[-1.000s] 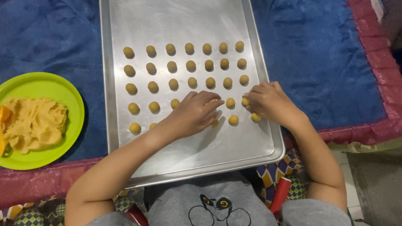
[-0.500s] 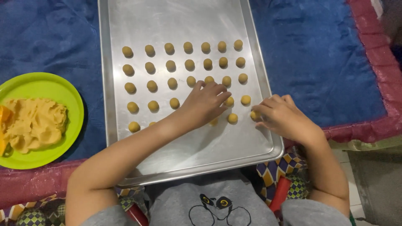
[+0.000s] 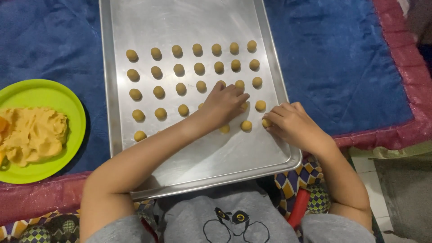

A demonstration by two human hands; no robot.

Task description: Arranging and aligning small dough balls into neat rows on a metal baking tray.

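A silver baking tray [image 3: 216, 153] lies on a blue cloth, with several small yellow dough balls [image 3: 179, 69] set in rows on it. My left hand [image 3: 223, 104] rests palm down over the balls near the tray's right middle, fingers together and covering a few of them. My right hand [image 3: 290, 122] sits at the tray's right rim, its fingertips pinching one dough ball [image 3: 266, 122]. Two more balls [image 3: 245, 125] lie between my hands.
A green plate [image 3: 54, 96] holding a mound of yellow dough [image 3: 31, 135] stands to the left of the tray. The blue cloth [image 3: 342, 67] has a red border [image 3: 396, 128] on the right. My grey shirt [image 3: 229, 220] fills the bottom edge.
My left hand has slid up and right over the balls. My right hand has drawn back to the tray's right rim, with a dough ball at its fingertips.
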